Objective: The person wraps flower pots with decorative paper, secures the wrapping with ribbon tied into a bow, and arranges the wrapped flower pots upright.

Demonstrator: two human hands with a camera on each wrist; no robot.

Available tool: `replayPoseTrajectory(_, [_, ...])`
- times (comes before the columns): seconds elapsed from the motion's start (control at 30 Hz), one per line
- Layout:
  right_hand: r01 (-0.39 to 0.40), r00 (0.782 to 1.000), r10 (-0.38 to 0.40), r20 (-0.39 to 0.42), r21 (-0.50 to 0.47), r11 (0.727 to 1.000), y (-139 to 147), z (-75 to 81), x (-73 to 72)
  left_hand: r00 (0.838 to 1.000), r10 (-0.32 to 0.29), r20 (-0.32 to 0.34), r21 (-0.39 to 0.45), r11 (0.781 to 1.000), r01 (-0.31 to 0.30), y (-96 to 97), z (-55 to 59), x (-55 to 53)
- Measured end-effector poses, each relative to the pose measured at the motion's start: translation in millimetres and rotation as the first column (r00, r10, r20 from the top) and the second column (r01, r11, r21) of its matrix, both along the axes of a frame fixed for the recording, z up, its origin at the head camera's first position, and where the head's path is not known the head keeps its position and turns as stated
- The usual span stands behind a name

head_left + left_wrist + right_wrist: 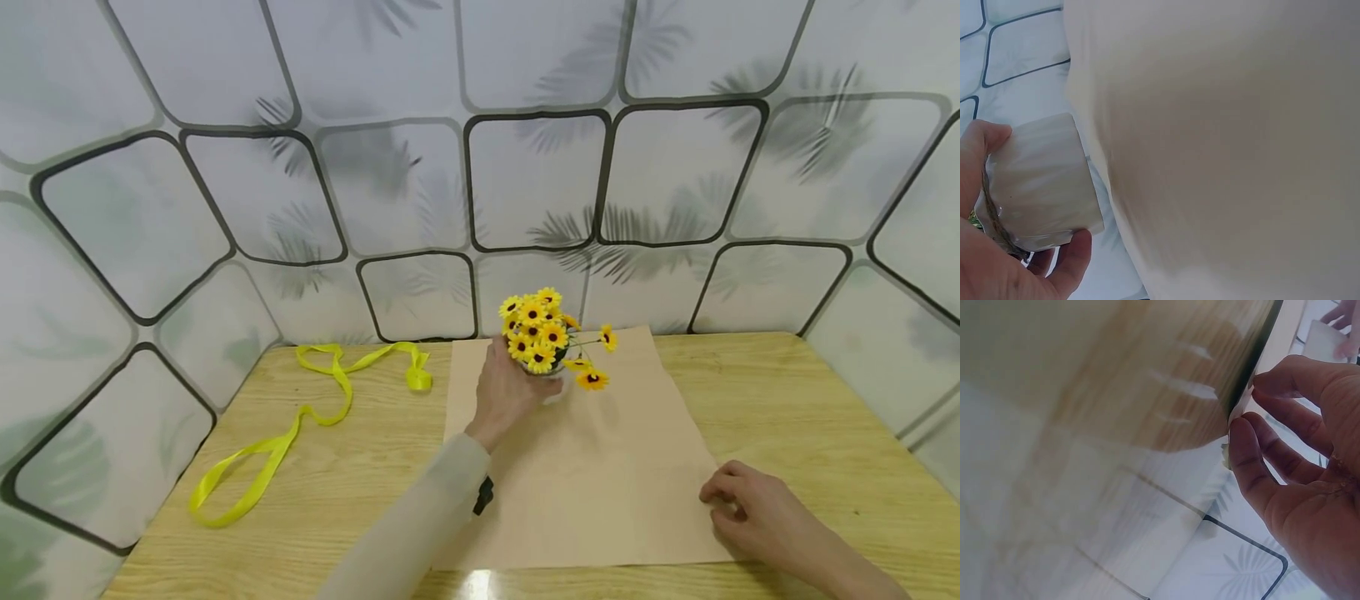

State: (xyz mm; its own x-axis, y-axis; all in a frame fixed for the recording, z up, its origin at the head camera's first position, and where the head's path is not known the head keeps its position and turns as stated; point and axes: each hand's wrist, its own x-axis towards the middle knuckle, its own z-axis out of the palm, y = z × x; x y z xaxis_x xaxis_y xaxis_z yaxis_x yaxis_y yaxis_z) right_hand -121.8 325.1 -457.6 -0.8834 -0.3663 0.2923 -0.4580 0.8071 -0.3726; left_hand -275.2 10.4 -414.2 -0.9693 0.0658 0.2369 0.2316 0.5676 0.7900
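My left hand [510,392] grips a small pale pot [1044,181] of yellow artificial flowers [536,329] over the far part of a sheet of brown kraft paper [600,483]. In the left wrist view, thumb and fingers wrap the pot's sides, and a strand of twine runs round it near the rim. Several flowers lean out to the right on thin stems. At the paper's right edge, my right hand [761,508] has its fingers bent. The right wrist view has that hand's fingertips [1244,434] pinching the edge of the sheet.
A long yellow ribbon [281,442] lies in loose curves on the left of the wooden table [360,500], its rolled end [418,379] near the paper. Behind the table hangs a patterned white curtain [536,183], which also closes off both sides.
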Motion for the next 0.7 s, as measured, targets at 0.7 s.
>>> replayPoseTrajectory(0.7, [-0.003, 1.000, 0.003, -0.001, -0.001, 1.000, 0.5, -2.0, -0.6, 0.990, -0.001, 0.142, -0.003, 1.000, 0.002, 6.8, -10.4, -0.3])
